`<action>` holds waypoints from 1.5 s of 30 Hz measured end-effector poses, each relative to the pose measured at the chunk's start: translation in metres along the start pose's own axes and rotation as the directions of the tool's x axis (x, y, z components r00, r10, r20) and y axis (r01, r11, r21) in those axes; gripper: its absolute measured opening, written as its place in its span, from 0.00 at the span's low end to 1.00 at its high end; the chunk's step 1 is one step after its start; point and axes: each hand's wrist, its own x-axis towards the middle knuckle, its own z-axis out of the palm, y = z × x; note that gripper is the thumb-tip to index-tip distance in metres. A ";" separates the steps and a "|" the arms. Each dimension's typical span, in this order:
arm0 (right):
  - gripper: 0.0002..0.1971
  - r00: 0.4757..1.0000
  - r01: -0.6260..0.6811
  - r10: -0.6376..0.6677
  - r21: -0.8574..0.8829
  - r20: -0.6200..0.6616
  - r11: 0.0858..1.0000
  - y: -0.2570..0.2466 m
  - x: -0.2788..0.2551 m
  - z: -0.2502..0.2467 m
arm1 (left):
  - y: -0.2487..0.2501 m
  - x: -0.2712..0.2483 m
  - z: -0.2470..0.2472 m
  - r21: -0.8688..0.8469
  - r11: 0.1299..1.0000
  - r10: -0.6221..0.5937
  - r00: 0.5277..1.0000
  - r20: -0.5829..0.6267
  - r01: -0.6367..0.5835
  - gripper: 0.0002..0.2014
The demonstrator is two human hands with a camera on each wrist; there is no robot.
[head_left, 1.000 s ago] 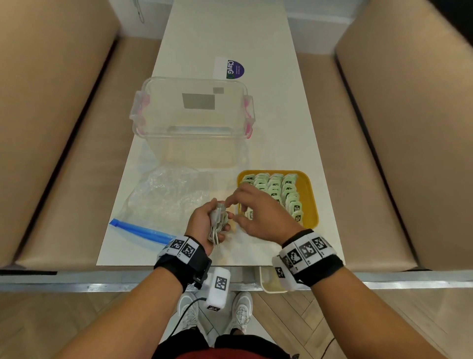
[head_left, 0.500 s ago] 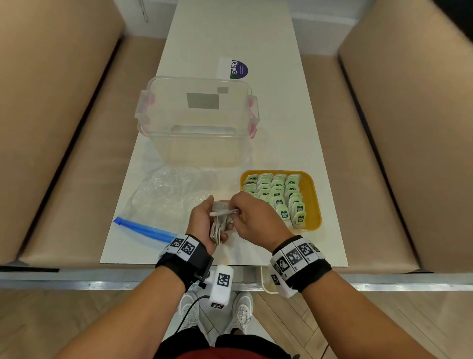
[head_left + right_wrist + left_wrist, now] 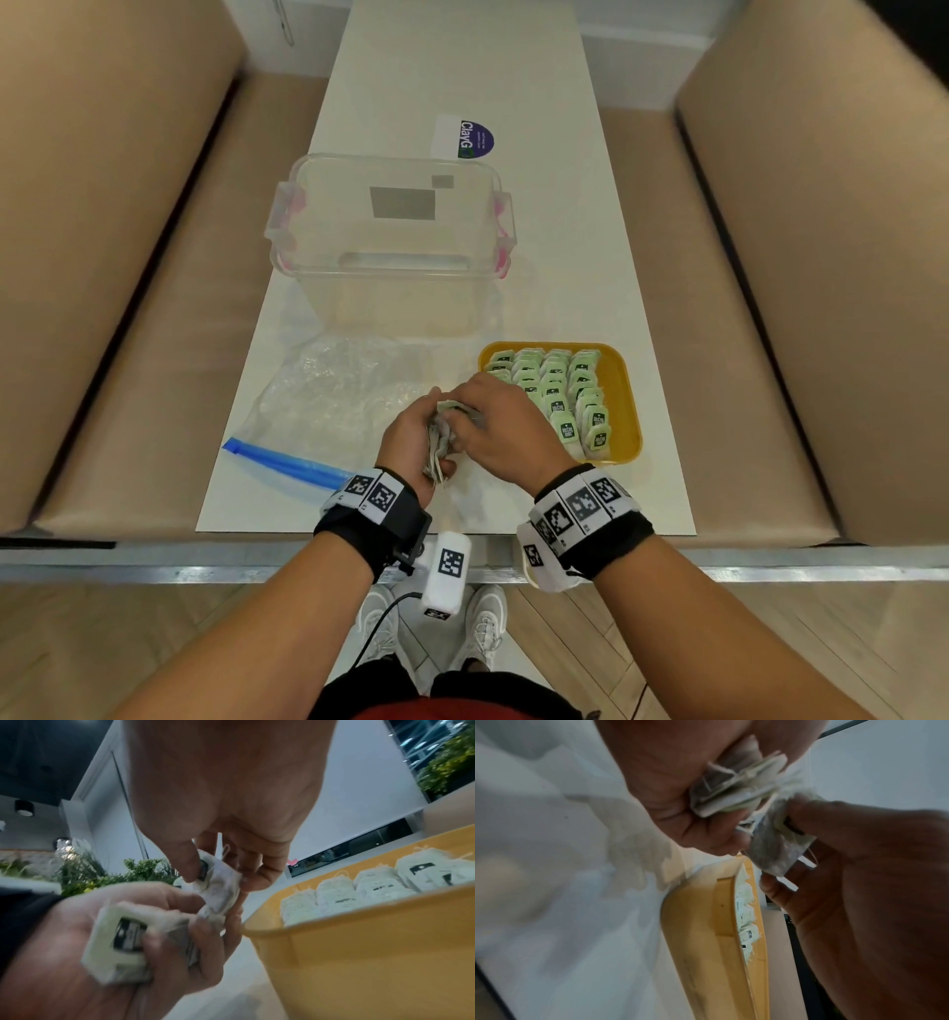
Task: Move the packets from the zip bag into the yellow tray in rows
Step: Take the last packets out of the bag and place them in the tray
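My left hand (image 3: 429,444) grips a stack of small green-white packets (image 3: 440,447) just left of the yellow tray (image 3: 625,390). My right hand (image 3: 464,411) meets it and pinches a single packet (image 3: 221,888) at the top of the stack, between thumb and fingers. In the left wrist view the stack (image 3: 736,787) sits in my left hand (image 3: 680,801), and the single packet (image 3: 775,845) is held by my right hand (image 3: 859,882). The tray holds several rows of packets (image 3: 560,395) standing on edge. The zip bag (image 3: 334,401) lies flat and crumpled to the left.
A clear plastic box (image 3: 390,246) with pink latches stands behind the bag and tray. The bag's blue zip strip (image 3: 287,462) lies near the table's front edge. A round sticker (image 3: 475,139) is farther back. Brown padded benches flank the narrow white table (image 3: 565,257).
My right hand has come back from the tray's front left corner to the stack in my left hand and has taken hold of one packet. The left hand has stayed in place.
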 end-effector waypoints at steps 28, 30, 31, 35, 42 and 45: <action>0.09 0.865 -0.318 0.396 -0.275 0.308 0.907 0.085 -0.007 -0.077 | -0.005 0.005 -0.012 0.052 0.999 0.015 0.998 0.067 -0.018 0.16; 0.10 0.866 -0.325 0.410 -0.302 0.286 0.896 0.087 -0.007 -0.073 | -0.005 0.004 -0.012 0.051 0.998 0.018 0.997 0.070 -0.021 0.16; 0.11 0.865 -0.336 0.423 -0.313 0.271 0.888 0.088 -0.008 -0.071 | -0.004 0.004 -0.012 0.052 0.998 0.019 0.997 0.072 -0.023 0.15; 0.19 0.878 -0.339 0.424 -0.340 0.221 0.878 0.091 -0.011 -0.064 | -0.004 0.004 -0.014 0.055 0.998 0.020 0.997 0.073 -0.024 0.15; 0.27 0.911 -0.258 0.365 -0.426 0.193 0.867 0.090 -0.019 -0.073 | -0.002 0.003 -0.013 0.065 0.997 0.023 0.997 0.067 -0.028 0.16; 0.25 0.902 -0.229 0.368 -0.471 0.227 0.852 0.089 -0.019 -0.070 | -0.001 0.001 -0.011 0.067 0.997 0.023 0.998 0.063 -0.027 0.16</action>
